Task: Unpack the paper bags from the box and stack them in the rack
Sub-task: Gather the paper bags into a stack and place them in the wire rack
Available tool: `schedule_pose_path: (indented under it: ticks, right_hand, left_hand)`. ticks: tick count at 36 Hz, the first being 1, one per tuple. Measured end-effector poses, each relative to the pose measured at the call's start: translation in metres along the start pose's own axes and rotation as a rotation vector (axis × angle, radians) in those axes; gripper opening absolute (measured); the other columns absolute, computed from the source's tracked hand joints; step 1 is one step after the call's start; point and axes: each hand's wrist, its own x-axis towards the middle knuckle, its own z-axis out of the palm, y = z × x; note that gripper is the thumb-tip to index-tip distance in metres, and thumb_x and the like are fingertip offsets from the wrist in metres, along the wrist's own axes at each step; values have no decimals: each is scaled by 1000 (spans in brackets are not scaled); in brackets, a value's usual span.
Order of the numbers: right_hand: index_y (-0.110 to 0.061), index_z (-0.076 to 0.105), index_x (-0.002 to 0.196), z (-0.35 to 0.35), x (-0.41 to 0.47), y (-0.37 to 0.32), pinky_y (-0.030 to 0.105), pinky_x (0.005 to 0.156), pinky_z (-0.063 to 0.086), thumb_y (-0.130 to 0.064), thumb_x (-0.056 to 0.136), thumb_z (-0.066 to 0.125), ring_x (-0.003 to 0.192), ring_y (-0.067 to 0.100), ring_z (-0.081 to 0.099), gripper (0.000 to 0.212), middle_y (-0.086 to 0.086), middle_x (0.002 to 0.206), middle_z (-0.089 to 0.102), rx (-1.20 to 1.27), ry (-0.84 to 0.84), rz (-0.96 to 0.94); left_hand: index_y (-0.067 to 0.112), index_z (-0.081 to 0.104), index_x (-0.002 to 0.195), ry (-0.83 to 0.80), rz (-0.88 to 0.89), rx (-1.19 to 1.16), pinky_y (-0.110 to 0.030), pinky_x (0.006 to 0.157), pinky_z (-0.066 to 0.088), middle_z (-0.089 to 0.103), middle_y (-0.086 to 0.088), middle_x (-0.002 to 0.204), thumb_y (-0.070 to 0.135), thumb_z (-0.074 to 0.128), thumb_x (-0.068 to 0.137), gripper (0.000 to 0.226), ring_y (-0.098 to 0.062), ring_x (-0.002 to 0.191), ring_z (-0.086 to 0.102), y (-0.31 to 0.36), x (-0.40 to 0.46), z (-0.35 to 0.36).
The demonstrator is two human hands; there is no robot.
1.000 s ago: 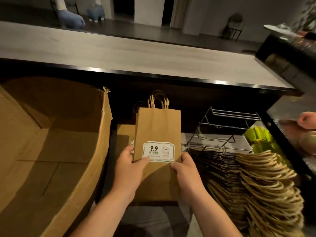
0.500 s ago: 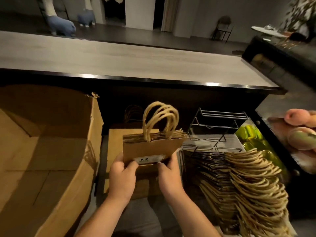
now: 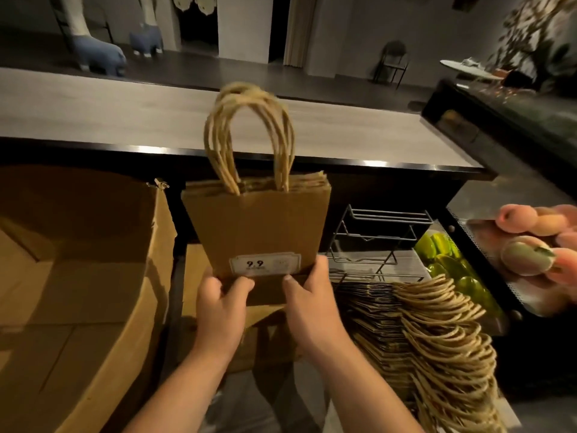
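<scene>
Head view: both hands hold a bundle of paper bags (image 3: 262,232) upright, above the gap between the box (image 3: 93,276) on the left and the wire rack (image 3: 384,245) on the right. The left hand (image 3: 218,310) grips the bundle's lower left corner, thumb across the front and fingers curled behind; the right hand (image 3: 312,304) grips the lower right corner the same way. Each grip is closed on the bundle at its bottom edge only.

What could go wrong: held so low, the flat bags may fan apart at the top and slide out of line, and the loose handles (image 3: 249,139) may catch on the rack's wires on the way in. A tilt toward the tabletop (image 3: 125,120) edge behind could knock the bundle askew (my judgement, not something seen).

The bundle is several flat brown kraft bags pressed together, their top edges showing as thin layers. Twisted paper-cord handles stand in a tall arch above them. The front bag bears a white label reading "9.9"; its smaller print is too blurred to read.

A long pile of stacked bags (image 3: 421,332) already lies flat in front of the rack, handles toward the right. More brown bags (image 3: 199,276) lie below the held bundle.
</scene>
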Motion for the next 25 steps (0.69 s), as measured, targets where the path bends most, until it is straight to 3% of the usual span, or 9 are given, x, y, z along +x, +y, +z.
schedule_pose_path:
  ticks: [3,5,11,14,19,21,23,25]
  right_hand:
    - [-43,40,103,-36,-11,-33,12,73,45,-25,99,50,100,-6,53,22,-18,111,55,-3,-27,-52]
    - [-47,38,107,-64,-17,-55,9,64,41,-29,100,48,97,-9,52,22,-23,110,55,-14,-77,-64]
    - [-45,48,114,-143,-18,-92,19,81,45,-22,101,44,97,-4,57,26,-20,106,63,-207,-123,-122]
    - [-50,50,103,-176,-6,-95,17,77,41,-18,102,42,97,-5,56,33,-24,104,62,-244,-116,-121]
    - [-48,53,106,-218,21,-70,39,106,42,-11,103,39,117,9,56,40,-18,115,63,-243,-175,-48]
    - [-43,56,113,-227,29,-53,36,103,47,-9,103,38,112,7,60,39,-15,114,66,-228,-213,-27]
    - [-38,58,118,-231,36,-37,27,95,50,-8,103,37,105,1,63,39,-16,111,67,-203,-240,-7]
    - [-35,57,123,-238,44,-19,22,94,51,-8,104,36,106,-2,62,40,-18,112,67,-166,-269,17]
  left_hand:
    - [28,55,110,-65,104,-70,-1,62,45,61,16,100,0,57,90,34,16,88,57,34,-7,14]
    - [36,53,102,-135,151,-133,2,61,43,59,19,98,-3,54,91,41,23,80,55,53,-11,25]
    - [37,52,95,-297,247,-193,0,64,44,62,26,88,-2,50,93,39,22,79,56,86,-17,70]
    - [42,54,96,-367,226,-190,-5,71,45,63,30,91,6,50,95,37,16,88,57,89,-17,94]
    - [40,53,105,-458,94,-159,-16,81,45,61,19,106,12,45,100,30,0,104,55,77,-21,135]
    - [42,49,105,-515,71,-144,-16,82,43,58,22,106,15,42,102,28,3,106,54,71,-23,145]
    - [46,39,99,-538,39,-107,-10,80,38,47,33,100,18,40,103,28,16,95,47,64,-24,150]
    - [50,43,104,-527,-3,-32,-19,97,40,54,29,108,20,41,103,30,10,105,51,52,-22,157]
